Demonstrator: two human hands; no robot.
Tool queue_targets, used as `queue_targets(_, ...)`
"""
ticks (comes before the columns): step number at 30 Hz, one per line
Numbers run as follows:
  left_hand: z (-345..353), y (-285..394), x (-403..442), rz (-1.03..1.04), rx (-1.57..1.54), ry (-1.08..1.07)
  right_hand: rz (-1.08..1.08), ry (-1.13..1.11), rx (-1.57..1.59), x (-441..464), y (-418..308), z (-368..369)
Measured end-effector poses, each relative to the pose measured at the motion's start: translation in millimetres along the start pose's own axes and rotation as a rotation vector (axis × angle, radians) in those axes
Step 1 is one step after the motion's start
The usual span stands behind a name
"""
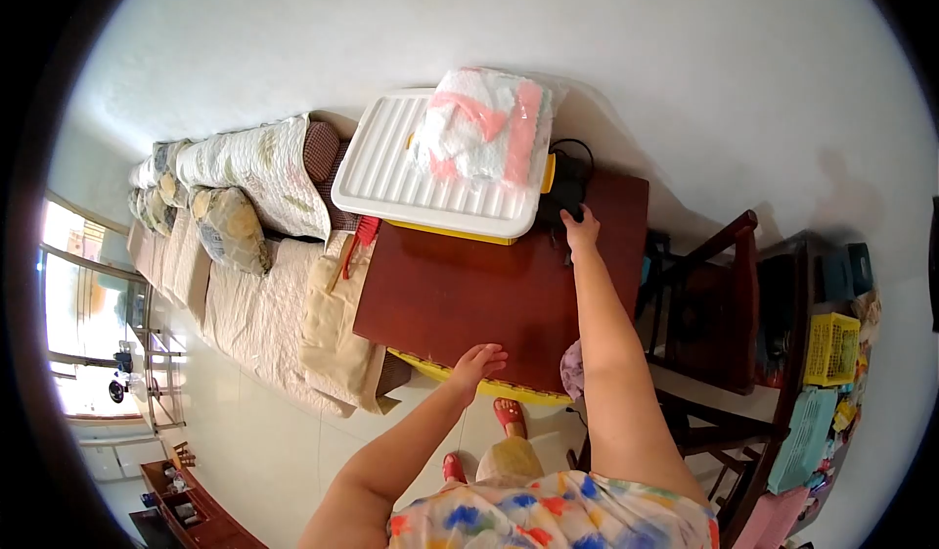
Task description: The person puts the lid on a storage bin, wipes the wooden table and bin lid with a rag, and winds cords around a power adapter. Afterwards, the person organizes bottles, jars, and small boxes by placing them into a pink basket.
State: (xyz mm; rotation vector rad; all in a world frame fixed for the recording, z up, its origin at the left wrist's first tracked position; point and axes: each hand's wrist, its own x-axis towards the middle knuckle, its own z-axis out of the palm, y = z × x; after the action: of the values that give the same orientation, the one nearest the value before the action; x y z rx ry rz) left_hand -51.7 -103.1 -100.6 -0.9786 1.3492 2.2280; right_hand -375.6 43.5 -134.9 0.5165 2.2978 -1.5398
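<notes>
My right hand (582,228) reaches to the far right of the dark red wooden table (460,290). Its fingers are curled at a black item (564,195) with a looped cord or strap; its exact kind does not show. Beside it stands a storage box with a white ribbed lid (377,162) and yellow handles. On the lid lies a pink and white fabric bundle (479,123) in clear plastic. My left hand (477,363) is over the table's near edge, fingers apart, holding nothing.
A purple cloth (572,368) hangs at the table's near right edge. Dark wooden chairs (719,304) stand to the right, by a shelf with a yellow basket (833,349). On the left is a sofa with light covers (259,304) and cushions (230,226). A red brush-like object (367,231) lies at the table's left.
</notes>
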Motion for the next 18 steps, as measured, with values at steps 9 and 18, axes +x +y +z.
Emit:
queue_targets(9,-7,9,-37,0.056,0.027,-0.023,-0.131,0.004,0.458,-133,29,-16)
queue_targets(18,6,-1,-71,0.206,-0.004,-0.197,-0.017,-0.094,0.846,-333,126,-53)
